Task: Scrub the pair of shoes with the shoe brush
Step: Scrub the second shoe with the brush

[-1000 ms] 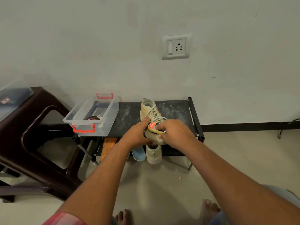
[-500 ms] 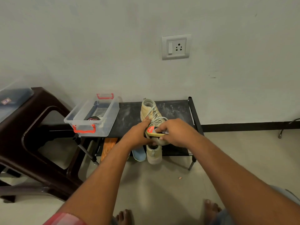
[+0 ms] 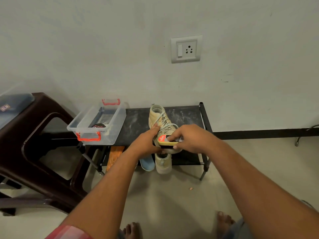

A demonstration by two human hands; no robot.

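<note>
Shoe brush [image 3: 167, 140], in right hand [image 3: 191, 138] (on shoe [image 3: 158, 116])

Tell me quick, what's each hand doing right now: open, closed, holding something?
Left hand: closed around the beige shoe, steadying it on the rack.
Right hand: closed on the shoe brush, held against the shoe's toe.

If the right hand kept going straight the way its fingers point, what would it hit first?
Probably the left hand, which holds the beige lace-up shoe just beyond the yellow-backed shoe brush that the right hand holds. Depth is unclear, so it might pass just above.
</note>
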